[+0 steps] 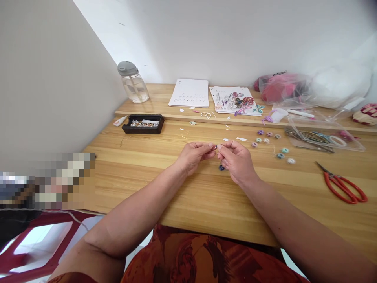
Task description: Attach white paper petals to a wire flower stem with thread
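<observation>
My left hand [194, 154] and my right hand [235, 160] meet fingertip to fingertip above the middle of the wooden table [191, 196]. Both are closed in a pinch on a tiny pale piece between them, too small to name. A small dark blue coil [221, 168] lies on the table just under my right hand. Several small coloured paper coils [266, 140] are scattered to the right of my hands.
Red-handled scissors [343, 185] lie at the right. A black tray of beads [143, 124] and a glue tube [120, 121] sit at the left, a water bottle [133, 83] behind. White sheets [190, 93], paper flowers [240, 101] and plastic bags [324, 135] fill the back shelf.
</observation>
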Demonstrator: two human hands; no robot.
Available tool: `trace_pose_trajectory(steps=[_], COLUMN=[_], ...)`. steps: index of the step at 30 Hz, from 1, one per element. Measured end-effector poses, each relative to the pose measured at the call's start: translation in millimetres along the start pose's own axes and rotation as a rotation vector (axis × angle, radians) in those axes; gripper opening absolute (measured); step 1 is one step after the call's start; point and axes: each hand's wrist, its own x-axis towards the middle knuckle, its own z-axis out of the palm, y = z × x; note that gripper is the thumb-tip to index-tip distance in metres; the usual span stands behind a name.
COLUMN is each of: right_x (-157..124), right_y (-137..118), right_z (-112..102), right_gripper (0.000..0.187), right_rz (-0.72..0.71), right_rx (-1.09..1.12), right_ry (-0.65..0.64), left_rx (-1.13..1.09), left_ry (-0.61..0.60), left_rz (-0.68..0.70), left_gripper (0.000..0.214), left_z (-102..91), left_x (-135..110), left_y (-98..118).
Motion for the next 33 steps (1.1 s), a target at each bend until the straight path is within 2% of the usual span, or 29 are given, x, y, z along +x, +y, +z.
trace_pose_trajectory(steps=[8,18,33], right_x=[-0.2,-0.2,1.6], right_y=[0.2,1.9,4.7], right_z=[-0.1,-0.8,-2.6], right_gripper=[0.022,0.023,0.022], right_rz=[-0.007,-0.007,-0.007], right_rx=[0.003,0.034,0.048], right_ry=[0.000,-0.006,-0.011], left_rx=[0.001,0.032,0.012], left_ry=[-0.009,-0.080,-0.008], left_rz=[-0.015,-0.017,-0.028], left_gripper=[0.037,0.030,0.032], left_z=[0.7,-0.2,2.2], left_x=[1.2,0.9,-0.4], left_y=[-2.9,-4.0,-4.0])
